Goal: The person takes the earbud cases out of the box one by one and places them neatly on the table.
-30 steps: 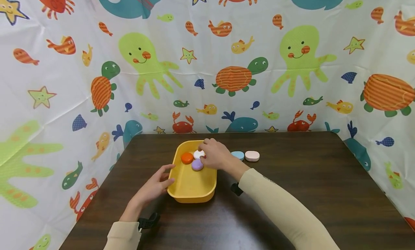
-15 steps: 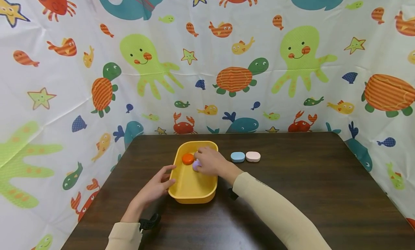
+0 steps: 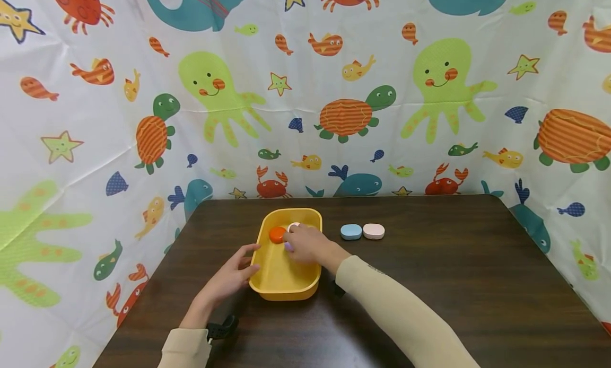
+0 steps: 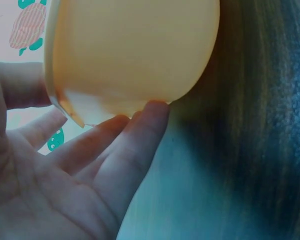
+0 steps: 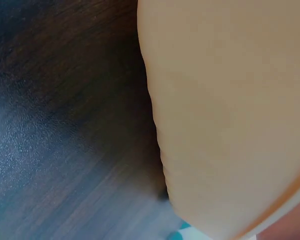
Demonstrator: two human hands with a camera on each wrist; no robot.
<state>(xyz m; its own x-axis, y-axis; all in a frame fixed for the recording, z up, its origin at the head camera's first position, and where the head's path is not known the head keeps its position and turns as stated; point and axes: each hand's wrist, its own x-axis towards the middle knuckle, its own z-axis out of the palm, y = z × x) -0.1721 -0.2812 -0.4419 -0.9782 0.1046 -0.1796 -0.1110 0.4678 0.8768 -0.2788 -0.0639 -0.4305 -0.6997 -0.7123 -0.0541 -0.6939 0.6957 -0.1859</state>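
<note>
In the head view, a yellow plastic bin stands on the dark table. My left hand holds its left side, with thumb and index finger at the rim. The left wrist view shows the fingertips against the bin's outer wall. My right hand reaches inside from the right and pinches a purple oval piece, mostly covered by the fingers. Beside it in the bin lie an orange piece and a white one, partly hidden by this hand. The right wrist view shows mostly sleeve.
A light blue oval piece and a pale pink one sit side by side on the table, right of the bin. Behind the table hangs a white curtain printed with sea animals.
My right hand has moved a little toward me inside the bin, from above the white piece onto the purple one. More of the blue piece shows. The left hand keeps its place on the bin.
</note>
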